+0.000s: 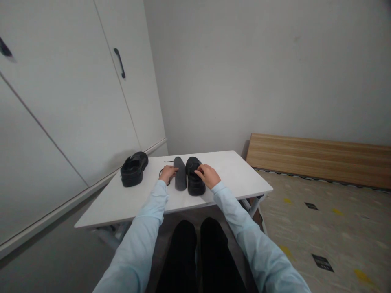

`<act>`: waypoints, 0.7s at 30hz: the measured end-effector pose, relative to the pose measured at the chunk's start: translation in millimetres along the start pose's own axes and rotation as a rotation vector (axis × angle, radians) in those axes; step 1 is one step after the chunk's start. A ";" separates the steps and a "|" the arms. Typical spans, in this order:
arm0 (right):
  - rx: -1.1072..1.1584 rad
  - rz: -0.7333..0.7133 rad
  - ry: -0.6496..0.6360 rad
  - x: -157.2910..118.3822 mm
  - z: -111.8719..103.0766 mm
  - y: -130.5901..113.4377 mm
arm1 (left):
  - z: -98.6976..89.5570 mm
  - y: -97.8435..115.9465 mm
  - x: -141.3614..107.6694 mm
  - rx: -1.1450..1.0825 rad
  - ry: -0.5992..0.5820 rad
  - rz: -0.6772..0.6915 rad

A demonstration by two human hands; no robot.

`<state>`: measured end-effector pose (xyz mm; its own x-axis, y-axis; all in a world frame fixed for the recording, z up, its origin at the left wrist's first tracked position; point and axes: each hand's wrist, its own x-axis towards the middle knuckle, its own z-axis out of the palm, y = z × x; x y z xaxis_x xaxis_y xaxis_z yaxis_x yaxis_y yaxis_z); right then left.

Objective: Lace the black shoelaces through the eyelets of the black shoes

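Note:
A grey insole lies lengthwise on the white table, directly left of a black shoe. At the insole's left edge is my left hand, its fingertips closed on it. Thumb and forefinger of my right hand are pinched at the right side of the black shoe's opening, by the tongue; the exact part between them is too small to make out. Near my left hand lies a loose black shoelace, partly covered by the hand. The other black shoe stands apart at the table's left side.
White cabinet doors with dark handles rise close to the table's left edge. A wall is behind the table. To the right, a wooden board leans against the wall above a patterned floor covering. My legs are under the table's front edge.

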<state>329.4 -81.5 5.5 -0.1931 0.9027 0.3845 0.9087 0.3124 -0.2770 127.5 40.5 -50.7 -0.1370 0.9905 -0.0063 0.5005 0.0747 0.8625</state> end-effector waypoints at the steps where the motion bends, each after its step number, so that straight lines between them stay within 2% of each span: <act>1: -0.006 0.011 0.002 8.4 -4.3 3.4 | -1.3 4.4 -2.0 -0.068 -0.017 -0.003; 5: -0.091 0.078 0.048 39.8 -15.3 12.3 | -10.7 24.6 -9.4 -0.204 -0.019 0.045; 8: -0.117 0.091 -0.032 58.0 -11.4 15.1 | -20.6 40.1 -13.3 -0.267 0.017 0.092; 13: -0.117 0.088 -0.232 77.7 14.7 22.2 | -40.1 65.7 -25.3 -0.510 -0.015 0.226; 17: -0.100 0.055 -0.311 85.5 36.4 29.5 | -57.9 82.7 -43.4 -0.639 -0.025 0.249; 19: -0.096 0.043 -0.323 88.0 44.0 31.8 | -64.4 86.9 -53.5 -0.650 -0.077 0.242; 21: -0.094 0.035 -0.324 90.0 49.1 32.5 | -66.2 87.1 -63.0 -0.626 -0.178 0.237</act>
<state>323.4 24.4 -12.1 -0.2546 0.9643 0.0725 0.9441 0.2641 -0.1971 123.1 -22.9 58.3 0.0847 0.9797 0.1815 -0.0953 -0.1734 0.9802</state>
